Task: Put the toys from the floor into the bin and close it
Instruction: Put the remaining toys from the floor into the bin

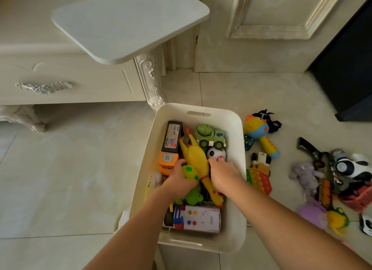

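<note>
A white plastic bin stands open on the tiled floor, holding a yellow rubber chicken, a green toy truck, a black box, an orange truck, a white ball toy and a white game console toy. Both my hands are inside the bin. My left hand is closed around a green spotted soft toy. My right hand rests beside the chicken, one finger touching the white ball toy. Its palm is hidden. A flat white lid lies on the cabinet.
Several toys lie on the floor right of the bin: a colourful rattle doll, a rainbow pop-it, a purple plush, a panda toy, a toy gun. A carved cream cabinet stands left, a dark unit at right.
</note>
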A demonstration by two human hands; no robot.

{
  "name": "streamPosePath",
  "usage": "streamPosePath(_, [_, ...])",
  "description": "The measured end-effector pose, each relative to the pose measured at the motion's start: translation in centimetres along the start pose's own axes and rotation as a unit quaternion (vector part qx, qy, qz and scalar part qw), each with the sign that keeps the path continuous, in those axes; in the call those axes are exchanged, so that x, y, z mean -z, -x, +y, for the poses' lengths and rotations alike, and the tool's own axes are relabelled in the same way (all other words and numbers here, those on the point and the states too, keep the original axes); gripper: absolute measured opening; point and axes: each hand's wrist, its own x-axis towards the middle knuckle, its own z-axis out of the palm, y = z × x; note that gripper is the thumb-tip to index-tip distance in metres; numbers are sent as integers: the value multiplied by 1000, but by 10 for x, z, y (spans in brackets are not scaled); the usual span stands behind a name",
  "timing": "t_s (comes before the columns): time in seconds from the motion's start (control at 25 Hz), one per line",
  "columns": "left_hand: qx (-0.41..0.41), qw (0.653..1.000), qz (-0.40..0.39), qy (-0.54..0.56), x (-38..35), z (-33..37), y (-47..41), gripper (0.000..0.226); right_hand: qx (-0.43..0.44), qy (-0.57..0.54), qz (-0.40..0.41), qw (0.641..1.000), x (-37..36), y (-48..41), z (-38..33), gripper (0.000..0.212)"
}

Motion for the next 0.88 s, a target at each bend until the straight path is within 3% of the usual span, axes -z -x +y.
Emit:
streamPosePath(0.12, [-16, 986, 28, -161, 3, 12, 3, 81, 0, 50, 11, 999, -8, 11, -4, 62])
streamPosePath(0.28, [11, 964, 60, -259, 13, 44, 19, 83, 39, -118, 24, 992, 15, 21, 3, 61])
streamPosePath(0.4, [-38, 945, 109, -307, 20, 91, 30, 55, 80, -331, 141, 930, 52, 48, 20, 44])
streamPosePath(0.52, [-173, 940, 157, -249, -6, 148, 44, 42, 30, -469, 246, 848, 71, 75, 57, 32])
streamPosePath(0.68, [-273, 954, 56, -108, -84, 200, 48, 33, -84, -535, 308, 782, 50, 84, 130, 25])
streamPosePath(0.88, [-236, 964, -61, -110, -181, 214, 0, 32, -247, -514, 338, 749, -9, 80, 254, 28])
